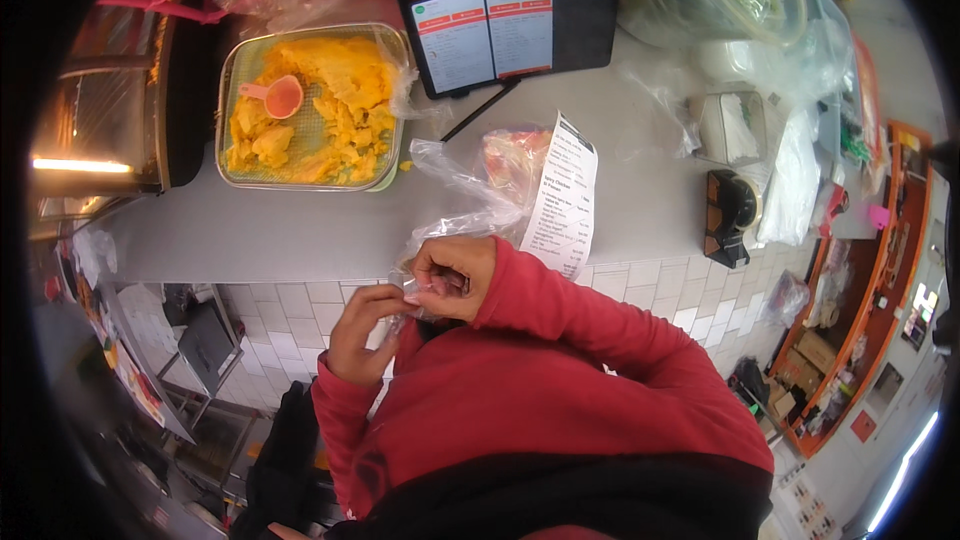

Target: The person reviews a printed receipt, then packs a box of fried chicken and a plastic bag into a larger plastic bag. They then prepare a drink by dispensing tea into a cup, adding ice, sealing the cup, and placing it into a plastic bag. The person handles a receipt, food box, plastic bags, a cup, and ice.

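Close to my body, at the near edge of the counter, my left hand (362, 333) and my right hand (458, 278) meet. Both are closed on the gathered end of a clear plastic bag (468, 212), fingers pinched together. The bag stretches away over the grey counter. A bundle with red and pale contents (512, 156), too blurred to name, lies in clear plastic at its far end. Beside that bundle a long white printed receipt (568, 202) hangs toward the counter's edge, right of my hands.
A glass tray (226, 172) of crumbly yellow food with a pink scoop (283, 97) stands at the left. Behind sits a tablet (585, 25) with a black stylus (480, 112). To the right are a tape dispenser (728, 218), a clear container (728, 128) and plastic bags (795, 175).
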The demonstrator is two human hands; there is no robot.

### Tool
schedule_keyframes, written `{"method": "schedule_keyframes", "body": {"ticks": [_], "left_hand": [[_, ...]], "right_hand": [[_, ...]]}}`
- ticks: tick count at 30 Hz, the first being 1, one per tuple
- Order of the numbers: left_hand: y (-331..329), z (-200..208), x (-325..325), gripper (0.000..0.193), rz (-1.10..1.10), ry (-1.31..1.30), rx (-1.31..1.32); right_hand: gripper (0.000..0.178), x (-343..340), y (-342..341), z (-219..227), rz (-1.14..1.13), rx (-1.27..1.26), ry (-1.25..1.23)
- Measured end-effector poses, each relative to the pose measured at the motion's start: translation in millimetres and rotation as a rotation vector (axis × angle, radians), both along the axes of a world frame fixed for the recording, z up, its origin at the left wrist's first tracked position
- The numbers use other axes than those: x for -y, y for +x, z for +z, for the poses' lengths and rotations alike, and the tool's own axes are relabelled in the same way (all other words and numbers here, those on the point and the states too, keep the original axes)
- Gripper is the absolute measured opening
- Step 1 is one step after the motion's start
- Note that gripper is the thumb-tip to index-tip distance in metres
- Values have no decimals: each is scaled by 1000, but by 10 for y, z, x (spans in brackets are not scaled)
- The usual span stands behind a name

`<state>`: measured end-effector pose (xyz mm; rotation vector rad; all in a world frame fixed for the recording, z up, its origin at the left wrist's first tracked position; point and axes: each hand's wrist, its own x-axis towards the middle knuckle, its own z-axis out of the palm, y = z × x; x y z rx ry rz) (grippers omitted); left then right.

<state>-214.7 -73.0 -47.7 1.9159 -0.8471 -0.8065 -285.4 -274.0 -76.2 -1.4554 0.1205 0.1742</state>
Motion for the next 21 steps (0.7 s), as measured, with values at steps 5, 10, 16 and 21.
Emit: {"method": "schedule_keyframes", "body": {"ticks": [5,10,16,21], "left_hand": [[2,-28,-10,21,22,67,-106],[-15,-89,31,35,151,-103,-233],[-156,-44,60,56,364,-113,-449],[-217,6,68,34,455,-13,-357]], "right_hand": [[24,-63,-152,-2,-82,-118,119],[24,-160,-216,-70,-135,48,-10],[18,-187,-219,-140,-136,155,-199],[13,-132,-229,-119,-106,183,-208]]}}
